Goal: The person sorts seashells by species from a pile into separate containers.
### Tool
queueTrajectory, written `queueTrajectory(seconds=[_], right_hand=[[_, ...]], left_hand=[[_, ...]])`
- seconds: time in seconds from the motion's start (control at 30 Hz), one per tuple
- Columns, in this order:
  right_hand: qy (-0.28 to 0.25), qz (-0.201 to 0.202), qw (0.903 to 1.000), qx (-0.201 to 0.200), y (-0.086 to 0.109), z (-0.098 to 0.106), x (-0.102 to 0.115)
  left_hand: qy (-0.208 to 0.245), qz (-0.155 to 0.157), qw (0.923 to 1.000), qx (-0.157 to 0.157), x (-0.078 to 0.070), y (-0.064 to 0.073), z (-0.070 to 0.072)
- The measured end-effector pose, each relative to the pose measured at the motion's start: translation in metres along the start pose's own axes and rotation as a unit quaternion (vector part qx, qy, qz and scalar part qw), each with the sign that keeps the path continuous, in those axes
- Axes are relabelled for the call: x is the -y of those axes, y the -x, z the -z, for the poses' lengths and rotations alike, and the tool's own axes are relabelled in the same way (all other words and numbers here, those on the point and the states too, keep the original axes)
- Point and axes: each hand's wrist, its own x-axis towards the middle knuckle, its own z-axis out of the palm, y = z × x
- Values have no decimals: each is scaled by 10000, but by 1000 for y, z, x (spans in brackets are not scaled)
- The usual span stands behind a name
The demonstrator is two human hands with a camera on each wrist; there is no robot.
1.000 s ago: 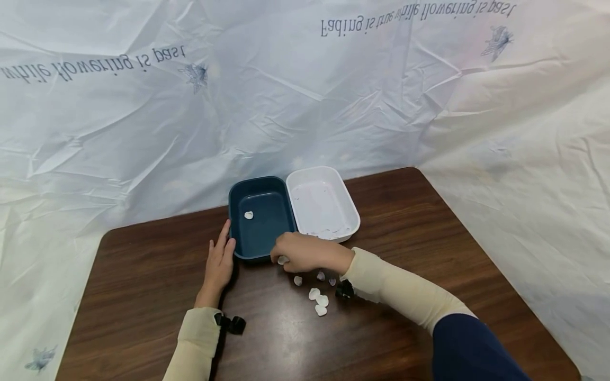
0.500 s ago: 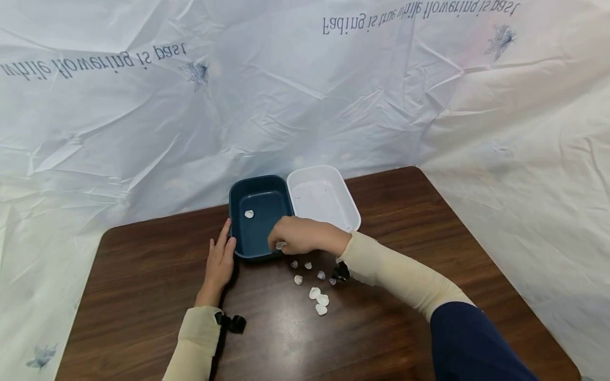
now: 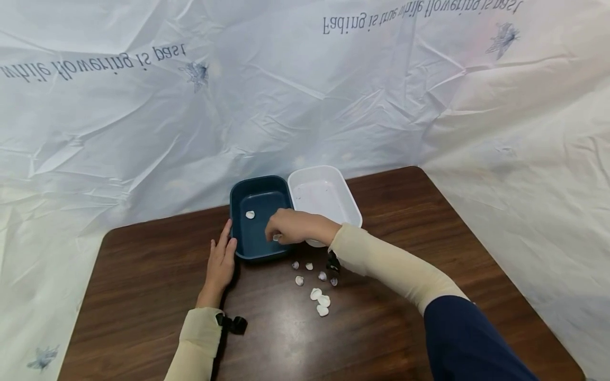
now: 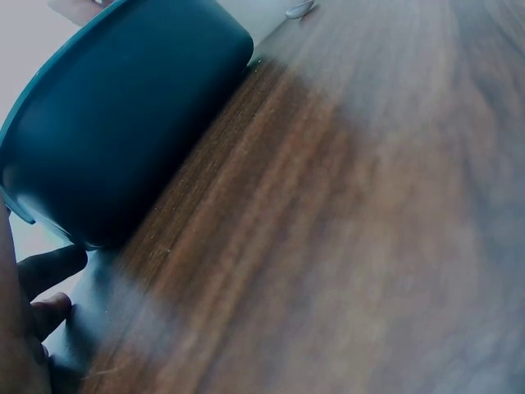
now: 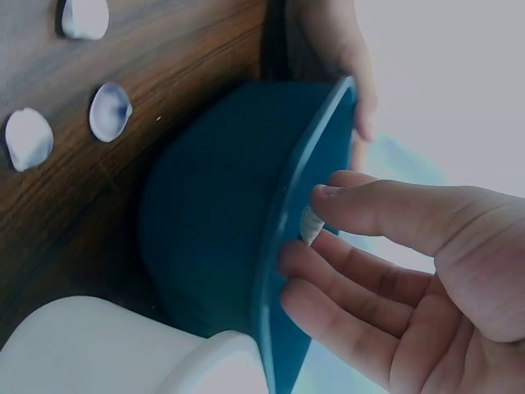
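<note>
Over the near right part of the dark blue basin (image 3: 261,253), my right hand (image 3: 292,226) pinches a small white seashell (image 5: 310,225) between thumb and fingers. My left hand (image 3: 221,264) lies at the basin's left side with straight fingers, the fingertips at its wall. Inside the basin, one white shell (image 3: 250,215) rests on the floor toward the left. Several loose shells (image 3: 323,300) are scattered on the table in front of the basins, some white, some with purple insides (image 5: 110,112).
A white basin (image 3: 350,203) stands against the blue one on its right, with a few small specks inside. Both sit near the back of a brown wooden table (image 3: 405,222). A white printed sheet (image 3: 305,95) hangs behind.
My right hand has lifted the shell from near the basin's front edge and carried it up and over the rim. The left hand has stayed in place.
</note>
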Motion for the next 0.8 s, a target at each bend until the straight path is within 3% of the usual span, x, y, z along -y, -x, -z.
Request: queueTrajectory(seconds=[0.8], right_hand=[[-43,-913,9958,44,-51,-5,-37]], left_hand=[[57,-106,9999,-64,0,0,0]])
